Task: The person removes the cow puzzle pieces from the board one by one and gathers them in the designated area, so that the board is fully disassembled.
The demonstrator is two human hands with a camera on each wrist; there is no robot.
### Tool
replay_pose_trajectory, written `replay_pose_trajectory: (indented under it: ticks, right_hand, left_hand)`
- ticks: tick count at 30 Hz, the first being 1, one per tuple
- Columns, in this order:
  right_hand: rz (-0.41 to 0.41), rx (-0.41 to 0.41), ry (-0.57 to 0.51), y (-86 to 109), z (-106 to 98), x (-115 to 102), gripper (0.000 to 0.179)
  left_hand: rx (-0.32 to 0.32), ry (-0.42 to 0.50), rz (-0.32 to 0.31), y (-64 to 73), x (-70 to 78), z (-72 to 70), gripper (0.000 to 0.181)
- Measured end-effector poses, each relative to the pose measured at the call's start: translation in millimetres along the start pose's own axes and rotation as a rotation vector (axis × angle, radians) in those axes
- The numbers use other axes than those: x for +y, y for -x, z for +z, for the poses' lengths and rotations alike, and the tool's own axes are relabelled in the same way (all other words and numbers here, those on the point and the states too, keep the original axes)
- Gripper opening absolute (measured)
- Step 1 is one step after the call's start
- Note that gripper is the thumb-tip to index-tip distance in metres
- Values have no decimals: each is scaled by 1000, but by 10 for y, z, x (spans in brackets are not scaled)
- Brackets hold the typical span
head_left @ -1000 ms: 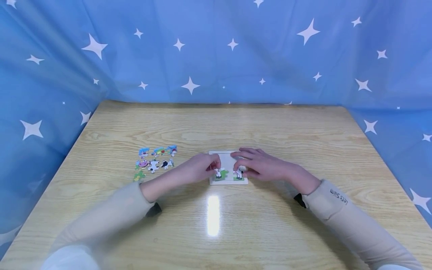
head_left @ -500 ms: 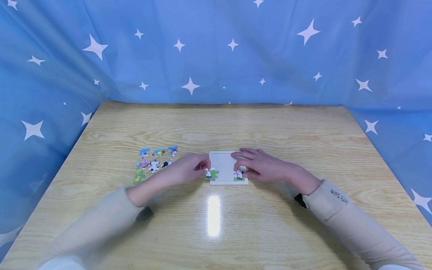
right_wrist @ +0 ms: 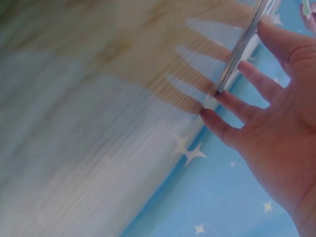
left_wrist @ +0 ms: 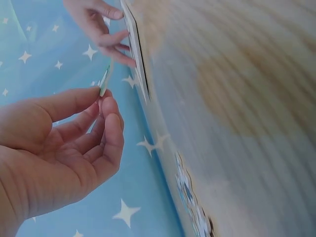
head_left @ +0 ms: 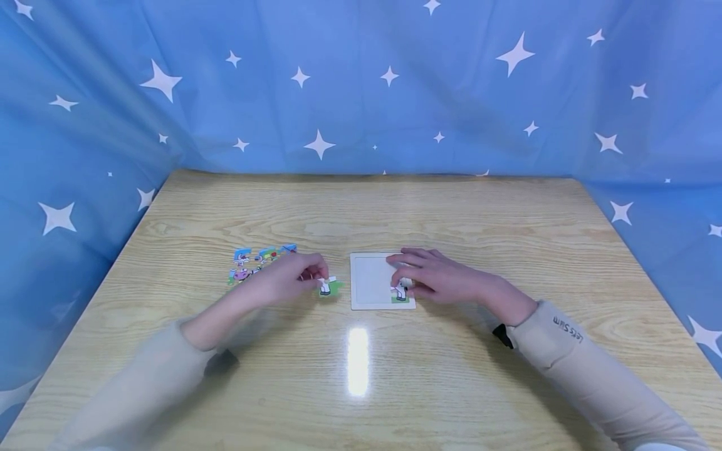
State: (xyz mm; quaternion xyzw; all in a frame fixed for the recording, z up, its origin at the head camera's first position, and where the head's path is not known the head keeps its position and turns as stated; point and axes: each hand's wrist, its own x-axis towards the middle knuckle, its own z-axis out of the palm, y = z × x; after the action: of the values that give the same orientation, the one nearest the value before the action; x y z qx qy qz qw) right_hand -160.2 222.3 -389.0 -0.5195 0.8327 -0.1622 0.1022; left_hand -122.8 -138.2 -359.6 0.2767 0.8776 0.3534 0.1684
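Between the thumb and fingertips of my left hand [head_left: 287, 279] I pinch a jigsaw piece [head_left: 330, 287] with white legs on green grass. The left wrist view catches this piece [left_wrist: 104, 80] nearly edge-on, lifted off the table. To its right lies a shallow white puzzle tray [head_left: 370, 280]. My right hand [head_left: 437, 277] rests on the tray's right side with fingers spread. By its thumb, a second jigsaw piece [head_left: 399, 297] with white legs sits in the tray's lower right corner, partly covered by the fingers.
Several loose jigsaw pieces [head_left: 242, 255] lie on the wooden table [head_left: 479, 213] at the left, some hidden behind the left hand and forearm. A blue curtain with white stars [head_left: 361, 94] hangs behind the table and at both sides.
My left hand has carried its jigsaw piece out of the tray's lower left area, leftward towards the loose pieces. The right hand has stayed on the tray.
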Motion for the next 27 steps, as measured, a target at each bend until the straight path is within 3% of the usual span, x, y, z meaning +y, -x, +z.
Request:
replay_pose_trajectory:
  ticks: [18,27]
  right_hand:
    - [1,1,1,-6,-11,-2,27]
    - [-8,3,6,-3,1,2,27]
  left_hand:
    - [45,-21,-60,358,-223,-293,7]
    - [29,-31,-95,505,-354,-393,8]
